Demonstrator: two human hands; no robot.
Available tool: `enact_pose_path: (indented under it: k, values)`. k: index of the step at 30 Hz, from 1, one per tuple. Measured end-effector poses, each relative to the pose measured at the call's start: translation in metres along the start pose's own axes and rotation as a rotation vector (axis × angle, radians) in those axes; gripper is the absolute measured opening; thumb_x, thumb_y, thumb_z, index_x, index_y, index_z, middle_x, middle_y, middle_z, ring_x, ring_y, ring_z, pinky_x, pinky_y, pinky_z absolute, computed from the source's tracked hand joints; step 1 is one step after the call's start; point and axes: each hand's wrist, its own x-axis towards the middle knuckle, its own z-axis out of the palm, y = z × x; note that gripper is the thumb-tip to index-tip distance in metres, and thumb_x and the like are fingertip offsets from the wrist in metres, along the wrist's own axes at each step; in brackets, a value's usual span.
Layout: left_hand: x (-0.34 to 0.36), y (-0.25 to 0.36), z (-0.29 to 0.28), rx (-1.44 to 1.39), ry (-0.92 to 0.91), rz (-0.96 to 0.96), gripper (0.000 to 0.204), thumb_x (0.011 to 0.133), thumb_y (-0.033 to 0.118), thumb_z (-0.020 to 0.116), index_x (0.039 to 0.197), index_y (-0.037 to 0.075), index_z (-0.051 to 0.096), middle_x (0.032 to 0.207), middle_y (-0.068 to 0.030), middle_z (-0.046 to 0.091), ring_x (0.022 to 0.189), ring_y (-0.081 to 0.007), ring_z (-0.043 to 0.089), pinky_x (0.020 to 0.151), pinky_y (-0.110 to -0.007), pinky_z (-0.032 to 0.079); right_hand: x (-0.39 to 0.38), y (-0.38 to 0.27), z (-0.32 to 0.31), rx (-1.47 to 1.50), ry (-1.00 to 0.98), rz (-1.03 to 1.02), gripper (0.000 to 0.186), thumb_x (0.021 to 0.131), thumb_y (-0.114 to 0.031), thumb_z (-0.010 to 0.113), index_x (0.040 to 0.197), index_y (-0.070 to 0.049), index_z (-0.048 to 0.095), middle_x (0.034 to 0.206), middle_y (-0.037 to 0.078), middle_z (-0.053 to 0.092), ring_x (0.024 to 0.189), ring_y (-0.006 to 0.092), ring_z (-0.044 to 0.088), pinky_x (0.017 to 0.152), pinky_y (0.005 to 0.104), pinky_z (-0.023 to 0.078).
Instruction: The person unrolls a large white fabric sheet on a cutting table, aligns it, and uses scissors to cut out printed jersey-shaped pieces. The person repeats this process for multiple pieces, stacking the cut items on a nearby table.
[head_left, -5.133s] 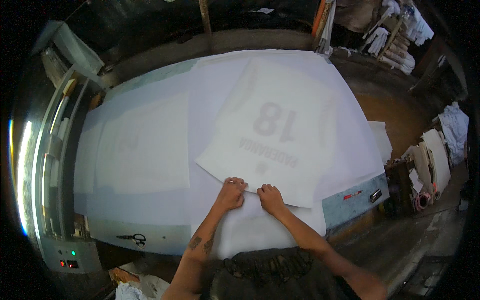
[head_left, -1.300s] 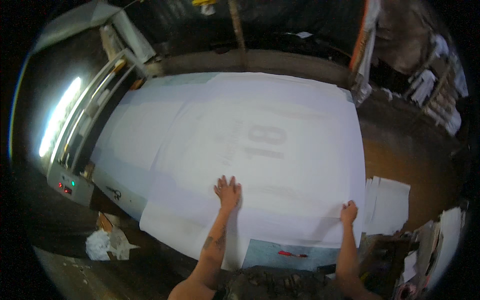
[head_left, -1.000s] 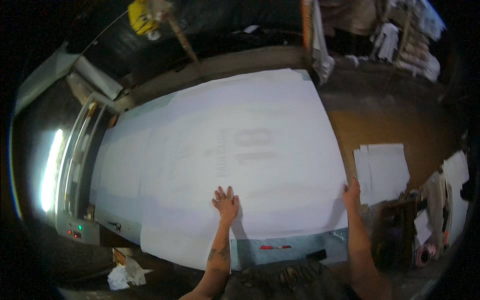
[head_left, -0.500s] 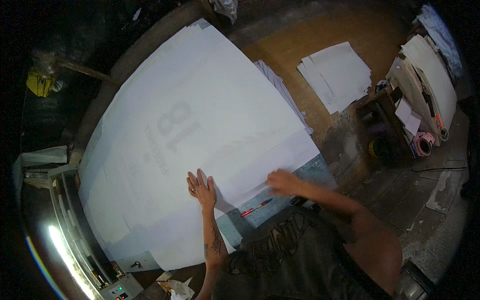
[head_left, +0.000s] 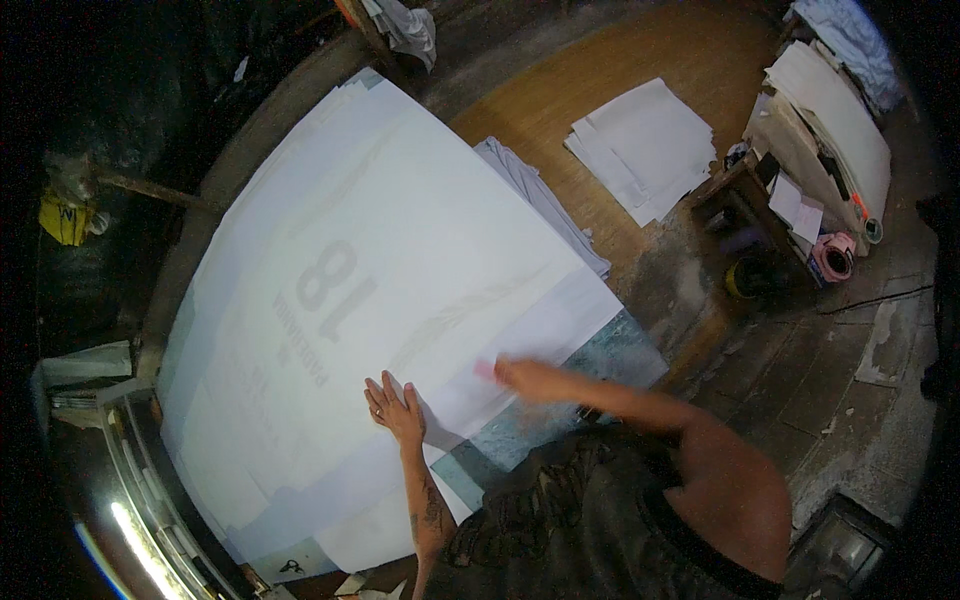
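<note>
A large white sheet of paper [head_left: 440, 210] with faint grey lettering and a leaf-like pattern covers most of the blue-grey tabletop [head_left: 622, 350]. My left hand [head_left: 398, 408] lies flat near the sheet's near edge, fingers stretched out and pressing on the paper. Over the sheet's near right part is my right hand [head_left: 532, 378], closed and blurred by motion. From its fingers sticks out a smeared red pen [head_left: 486, 370]. Whether the pen touches the paper I cannot tell.
Small black scissors [head_left: 290, 567] lie at the table's near left corner. Beside it glows a tube light [head_left: 140, 545]. A stack of white sheets [head_left: 645, 150] lies beyond the table on the right, near a wooden box [head_left: 750, 210] and a pink roll [head_left: 833, 257].
My right hand has picked up the red pen from the tabletop and moved left over the paper. My left hand stays flat on the sheet. The whole view has shifted slightly.
</note>
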Motion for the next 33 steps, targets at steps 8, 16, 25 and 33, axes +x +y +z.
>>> enact_pose_path:
  k: [8,16,25,33]
  values:
    - [-0.002,-0.009,0.004,0.024,0.040,0.026,0.056,0.093,0.039,0.050,0.141,0.012,0.039,0.151,-0.0215,0.022,0.139,-0.0388,0.018,0.110,-0.051,0.014,0.045,0.113,-0.138,0.143,0.811,0.378,0.020,0.075,-0.002,0.066,0.083,-0.005,0.048,0.063,0.007,0.056,0.060,0.0162,0.060,0.056,0.0297,0.048]
    - [-0.007,-0.019,0.008,0.027,0.105,0.080,0.058,0.091,0.041,0.053,0.140,0.013,0.042,0.150,-0.0213,0.025,0.137,-0.0402,0.022,0.110,-0.051,0.019,0.043,0.102,-0.128,-0.022,0.580,0.412,0.009,0.074,-0.002,0.066,0.079,-0.005,0.060,0.067,0.006,0.062,0.061,0.0144,0.061,0.058,0.0275,0.048]
    - [0.016,-0.037,-0.003,-0.048,0.157,-0.039,0.061,0.092,0.042,0.051,0.142,0.010,0.037,0.152,-0.0252,0.017,0.139,-0.0422,0.013,0.110,-0.054,0.009,0.072,0.076,-0.122,-0.011,0.701,0.051,0.020,0.071,0.004,0.061,0.089,-0.004,0.060,0.100,0.012,0.061,0.075,0.0251,0.061,0.066,0.0341,0.051]
    - [0.037,-0.004,0.030,-0.028,0.062,-0.212,0.065,0.088,0.043,0.056,0.142,0.012,0.039,0.152,-0.0227,0.020,0.141,-0.0380,0.013,0.110,-0.056,0.007,0.080,0.074,-0.072,-0.477,0.407,0.003,0.021,0.077,-0.013,0.066,0.095,-0.005,0.057,0.125,0.015,0.050,0.117,0.0354,0.047,0.103,0.0451,0.035]
